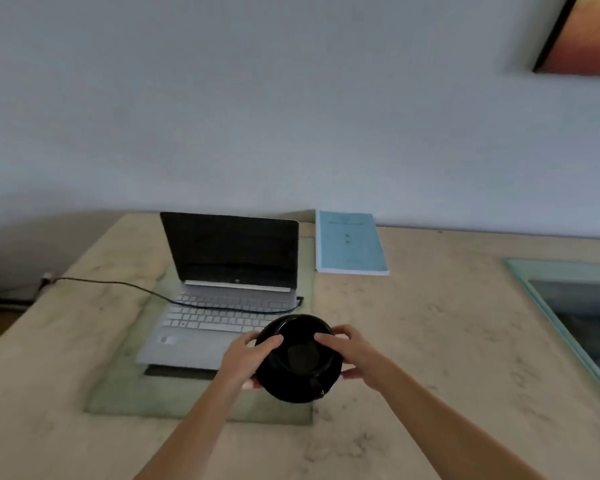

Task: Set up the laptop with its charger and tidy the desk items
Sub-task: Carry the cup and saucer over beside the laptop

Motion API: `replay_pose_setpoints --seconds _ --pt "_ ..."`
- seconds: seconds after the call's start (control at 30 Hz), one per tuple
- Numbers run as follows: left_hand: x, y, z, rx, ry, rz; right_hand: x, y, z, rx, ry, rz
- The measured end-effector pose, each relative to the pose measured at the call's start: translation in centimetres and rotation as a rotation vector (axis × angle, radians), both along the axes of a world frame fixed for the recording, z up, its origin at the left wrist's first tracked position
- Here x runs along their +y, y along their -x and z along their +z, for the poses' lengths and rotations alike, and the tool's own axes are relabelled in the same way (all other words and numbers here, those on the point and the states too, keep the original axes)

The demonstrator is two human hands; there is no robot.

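Note:
A silver laptop (pixel 219 306) stands open with a dark screen on a glass mat (pixel 118 396). A black charger cable (pixel 118 284) runs from the desk's left edge across the keyboard to the laptop's right side, where its plug (pixel 300 299) lies. In front of the laptop I hold a black cup on a black saucer (pixel 300 358), tilted toward me above the desk. My left hand (pixel 248 358) grips its left rim and my right hand (pixel 352 355) grips its right rim.
A light blue notebook (pixel 350 242) lies flat behind and right of the laptop, near the wall. A glass-edged panel (pixel 575 306) is set in the desk at far right. The beige stone desk (pixel 447 341) ends at the left beside the cable. A framed picture (pixel 586 36) hangs top right.

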State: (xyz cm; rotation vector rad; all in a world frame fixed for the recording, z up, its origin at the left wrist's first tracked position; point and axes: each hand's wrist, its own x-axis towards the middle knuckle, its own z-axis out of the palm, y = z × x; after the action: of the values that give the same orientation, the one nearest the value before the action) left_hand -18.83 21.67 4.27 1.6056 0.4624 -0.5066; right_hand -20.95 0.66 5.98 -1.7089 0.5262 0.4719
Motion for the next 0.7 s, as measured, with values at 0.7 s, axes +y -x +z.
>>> replay_pose_setpoints --seconds 0.7 --pt "30.1 -9.7 1.5 -0.008 -0.055 0.329 31.1 -17.0 -0.4 0.016 -0.083 0.312"
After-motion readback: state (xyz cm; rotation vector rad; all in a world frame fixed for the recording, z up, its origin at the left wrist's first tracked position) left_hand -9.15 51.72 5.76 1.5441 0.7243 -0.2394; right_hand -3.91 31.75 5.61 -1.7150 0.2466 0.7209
